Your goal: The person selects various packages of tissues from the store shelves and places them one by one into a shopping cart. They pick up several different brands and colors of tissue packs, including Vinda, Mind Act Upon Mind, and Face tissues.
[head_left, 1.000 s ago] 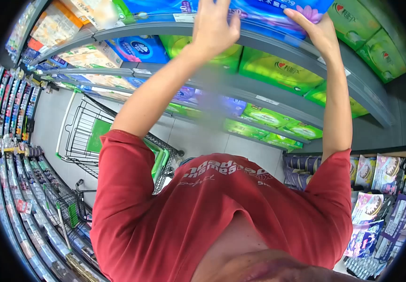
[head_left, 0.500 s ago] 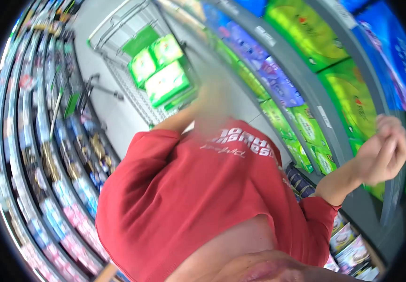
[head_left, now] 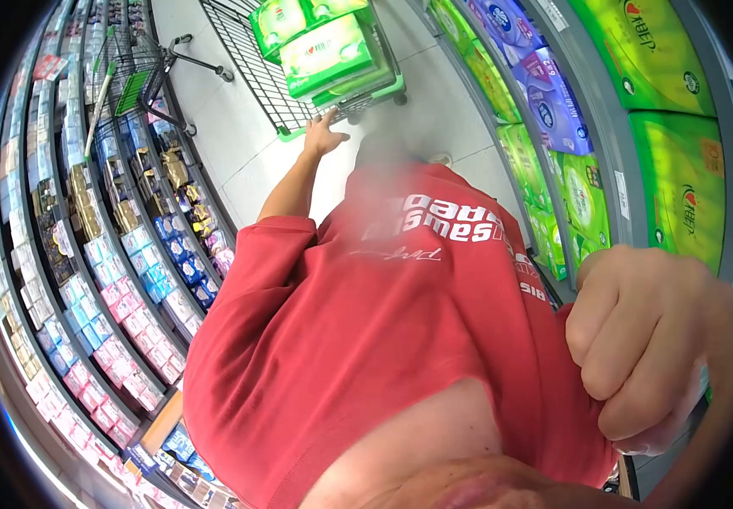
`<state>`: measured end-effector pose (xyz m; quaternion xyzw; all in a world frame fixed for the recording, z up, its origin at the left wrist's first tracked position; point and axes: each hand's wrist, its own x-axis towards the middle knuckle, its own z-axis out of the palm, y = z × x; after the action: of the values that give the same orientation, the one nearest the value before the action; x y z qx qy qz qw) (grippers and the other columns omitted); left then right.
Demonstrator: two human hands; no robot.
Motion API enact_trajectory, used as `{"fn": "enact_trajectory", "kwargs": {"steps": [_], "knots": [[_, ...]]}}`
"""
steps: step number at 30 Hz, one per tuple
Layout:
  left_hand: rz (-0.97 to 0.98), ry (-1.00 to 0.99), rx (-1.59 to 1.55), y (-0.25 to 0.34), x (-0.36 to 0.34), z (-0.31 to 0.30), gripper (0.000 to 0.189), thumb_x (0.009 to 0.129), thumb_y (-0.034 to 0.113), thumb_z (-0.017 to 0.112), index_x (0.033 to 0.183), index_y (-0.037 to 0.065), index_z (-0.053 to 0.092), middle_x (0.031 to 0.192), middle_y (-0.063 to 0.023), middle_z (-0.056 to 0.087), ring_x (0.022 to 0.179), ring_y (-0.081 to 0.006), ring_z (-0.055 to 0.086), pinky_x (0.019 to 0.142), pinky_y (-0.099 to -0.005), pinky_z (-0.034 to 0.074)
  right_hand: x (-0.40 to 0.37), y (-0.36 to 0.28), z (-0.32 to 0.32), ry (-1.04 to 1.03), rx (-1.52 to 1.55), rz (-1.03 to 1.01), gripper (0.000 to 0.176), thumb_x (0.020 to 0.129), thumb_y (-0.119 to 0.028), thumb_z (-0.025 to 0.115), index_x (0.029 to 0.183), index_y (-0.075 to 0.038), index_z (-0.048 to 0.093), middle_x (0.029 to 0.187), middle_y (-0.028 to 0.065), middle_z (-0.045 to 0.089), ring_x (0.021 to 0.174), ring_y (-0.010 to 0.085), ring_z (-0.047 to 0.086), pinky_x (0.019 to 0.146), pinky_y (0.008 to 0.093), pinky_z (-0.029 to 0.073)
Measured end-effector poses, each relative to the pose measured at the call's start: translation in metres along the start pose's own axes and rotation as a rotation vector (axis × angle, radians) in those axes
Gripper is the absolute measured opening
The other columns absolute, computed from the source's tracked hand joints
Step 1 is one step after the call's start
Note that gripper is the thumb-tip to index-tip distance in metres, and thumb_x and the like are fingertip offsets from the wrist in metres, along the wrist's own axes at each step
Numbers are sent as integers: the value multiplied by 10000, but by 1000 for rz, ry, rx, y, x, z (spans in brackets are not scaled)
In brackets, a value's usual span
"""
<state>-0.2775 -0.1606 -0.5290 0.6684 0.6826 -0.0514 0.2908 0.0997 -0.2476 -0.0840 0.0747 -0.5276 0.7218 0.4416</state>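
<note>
Left hand: fingers spread, at 11 o'clock, by the near rim of the shopping cart; contact unclear.
Cart: 12 o'clock, loaded with green packs.
Right hand: fist curled closed, 4 o'clock, against the red shirt.

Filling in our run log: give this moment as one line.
left hand: open, by cart rim | right hand: closed fist near chest | cart: holds green packs
</note>
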Motion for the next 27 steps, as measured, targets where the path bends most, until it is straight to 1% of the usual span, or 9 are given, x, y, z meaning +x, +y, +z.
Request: {"fn": "enact_trajectory", "kwargs": {"steps": [2, 9, 11, 15, 17, 20, 23, 24, 27], "knots": [[-3, -23, 15, 2, 2, -2, 836, 602, 370, 739, 1364, 259, 413, 1343, -215, 416, 1263, -403, 325, 1065, -422, 286, 1, 2, 5, -84, 13, -27, 229, 677, 97, 597, 777, -108, 583, 585, 88, 559, 384, 111, 395, 363, 226, 238], [20, -32, 15, 6, -1, 10, 824, 574, 297, 696, 1351, 282, 423, 1265, -209, 476, 1223, -397, 374, 1027, -436, 334, -14, 9, 42, -42, -42, -32, 239, 713, 100, 533, 810, -111, 592, 544, 82, 524, 377, 110, 377, 356, 233, 216], [53, -29, -16, 7, -3, 17, 818, 568, 280, 685, 1345, 286, 428, 1253, -209, 477, 1216, -397, 376, 1016, -445, 344, -20, 17, 55, -4, -90, -111, 255, 726, 101, 502, 816, -115, 602, 541, 80, 518, 373, 111, 368, 350, 239, 208], [119, 27, -55, 6, -20, 40, 766, 585, 251, 659, 1319, 293, 441, 1250, -200, 465, 1222, -381, 359, 975, -520, 356, -26, 27, 73, -143, -129, -157, 210, 748, 58, 531, 857, -109, 597, 646, 78, 568, 439, 112, 417, 393, 241, 252], [134, 47, -86, 9, -31, 49, 759, 594, 243, 647, 1322, 294, 437, 1257, -199, 456, 1234, -375, 346, 960, -558, 352, -32, 32, 86, -100, -154, -177, 190, 748, 42, 555, 888, -80, 594, 666, 60, 574, 476, 104, 432, 425, 234, 279], [139, -7, -121, 9, -44, 62, 761, 600, 228, 641, 1328, 291, 429, 1285, -199, 432, 1247, -378, 327, 959, -586, 342, -54, 41, 106, 181, -288, -196, 194, 749, 18, 592, 934, -38, 591, 696, 33, 584, 531, 93, 454, 474, 224, 319], [183, -65, -140, 13, -64, 74, 765, 614, 216, 640, 1341, 295, 416, 1280, -202, 430, 1248, -380, 328, 973, -598, 324, -79, 73, 115, 894, -621, 16, 236, 749, -6, 628, 981, 4, 587, 726, 6, 594, 586, 81, 475, 522, 213, 359], [167, -76, -147, 14, -70, 80, 768, 620, 216, 640, 1347, 299, 408, 1282, -204, 426, 1245, -379, 334, 971, -603, 323, -103, 90, 85, 879, -856, 123, 210, 796, -45, 633, 994, -7, 577, 740, -38, 563, 609, 31, 449, 524, 199, 342], [155, -52, -110, 22, -91, 105, 787, 653, 218, 657, 1376, 307, 360, 1305, -210, 402, 1247, -371, 339, 951, -606, 336, -236, 191, 6, 1212, -1039, 389, 95, 829, -120, 618, 911, -72, 619, 640, -57, 520, 574, 37, 456, 526, 216, 368]]}}
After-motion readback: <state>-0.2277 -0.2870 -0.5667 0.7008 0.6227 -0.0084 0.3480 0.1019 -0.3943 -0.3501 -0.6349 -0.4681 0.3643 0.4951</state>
